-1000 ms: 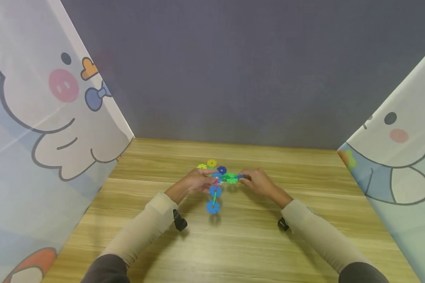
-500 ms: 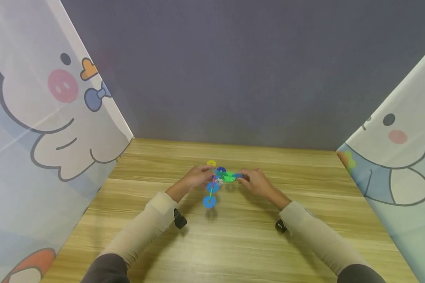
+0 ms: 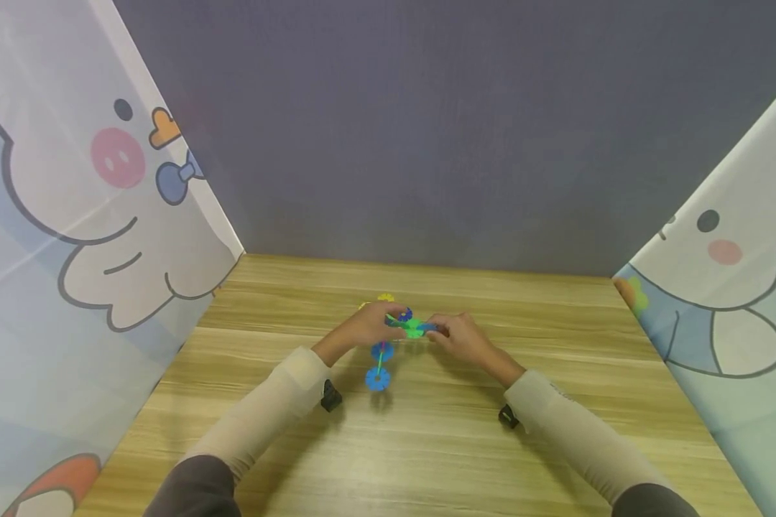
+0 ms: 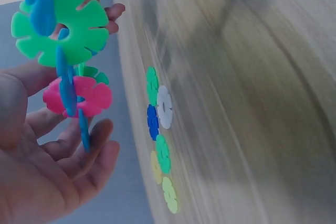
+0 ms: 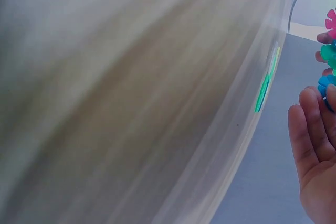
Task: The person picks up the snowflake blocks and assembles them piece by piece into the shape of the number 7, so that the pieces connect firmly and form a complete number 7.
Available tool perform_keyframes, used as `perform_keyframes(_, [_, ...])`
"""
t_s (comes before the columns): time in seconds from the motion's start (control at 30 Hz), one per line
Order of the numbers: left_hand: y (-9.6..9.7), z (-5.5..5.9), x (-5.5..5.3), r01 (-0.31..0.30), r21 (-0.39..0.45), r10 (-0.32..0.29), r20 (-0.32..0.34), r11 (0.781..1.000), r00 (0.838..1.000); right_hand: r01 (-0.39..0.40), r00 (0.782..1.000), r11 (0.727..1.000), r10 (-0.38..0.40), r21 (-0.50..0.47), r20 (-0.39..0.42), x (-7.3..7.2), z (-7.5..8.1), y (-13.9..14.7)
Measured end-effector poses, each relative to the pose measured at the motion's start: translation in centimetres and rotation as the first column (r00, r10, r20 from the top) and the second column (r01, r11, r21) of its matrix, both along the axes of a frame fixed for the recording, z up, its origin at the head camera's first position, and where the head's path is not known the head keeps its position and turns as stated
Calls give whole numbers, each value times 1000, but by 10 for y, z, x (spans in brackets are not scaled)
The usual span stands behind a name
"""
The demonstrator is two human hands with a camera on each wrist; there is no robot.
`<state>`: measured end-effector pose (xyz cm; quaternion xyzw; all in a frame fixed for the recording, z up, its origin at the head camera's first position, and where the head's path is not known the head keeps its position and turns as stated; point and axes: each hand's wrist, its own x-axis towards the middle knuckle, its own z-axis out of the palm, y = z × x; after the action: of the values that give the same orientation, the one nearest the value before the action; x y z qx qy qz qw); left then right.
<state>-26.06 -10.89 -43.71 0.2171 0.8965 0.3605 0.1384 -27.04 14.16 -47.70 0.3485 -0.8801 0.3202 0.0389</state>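
A chain of interlocking snowflake discs in blue, green and pink is held up over the table between both hands. Its bright green disc [image 3: 414, 328] sits between the hands, and a branch of blue discs [image 3: 378, 379] reaches toward the person. My left hand [image 3: 370, 324] grips the left part of the chain, thumb and fingers on either side. In the left wrist view a pink disc [image 4: 89, 96] shows by those fingers, with a larger green disc [image 4: 79, 24] nearer the camera. My right hand [image 3: 464, 340] pinches a blue disc [image 3: 429, 327] at the right end.
Loose discs lie flat on the wooden table [image 3: 427, 445] beyond the left hand, among them a white disc [image 4: 165, 107], a dark blue disc [image 4: 152, 123] and a yellow-green disc [image 4: 169, 195]. A grey panel [image 3: 427, 143] stands behind, with cartoon-printed panels [image 3: 39, 323] at both sides.
The left hand has shifted slightly right and closed around the chain, covering its left part. The blue branch has swung a little left. The right hand keeps its pinch and moves slightly left.
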Motion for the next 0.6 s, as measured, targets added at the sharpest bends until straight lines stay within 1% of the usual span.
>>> perform_keyframes(0.03, [1, 0, 0, 13, -21, -14, -20, 1000, 1000, -3, 1000, 1000, 3, -5, 1, 1, 0, -1])
perform_keyframes(0.13, [3, 2, 2, 29, -78, -34, -52, 997, 998, -10, 1000, 1000, 10, -10, 7, 1, -1, -3])
perform_keyframes(0.33, [9, 1, 5, 18, -171, -35, -99, 985, 994, -17, 1000, 1000, 17, 3, -20, 2, -3, -6])
perform_keyframes(0.43, [12, 0, 7, 8, -204, -33, -121, 979, 992, -31, 999, 1000, 31, -1, -22, 3, -4, -7])
perform_keyframes(0.5, [13, -2, 7, 8, -221, -36, -125, 975, 992, -29, 999, 1000, 30, 8, -26, 3, -4, -7])
perform_keyframes(0.6, [14, -3, 7, 11, -227, -41, -128, 974, 991, -24, 1000, 1000, 24, 19, -5, 4, -3, -6])
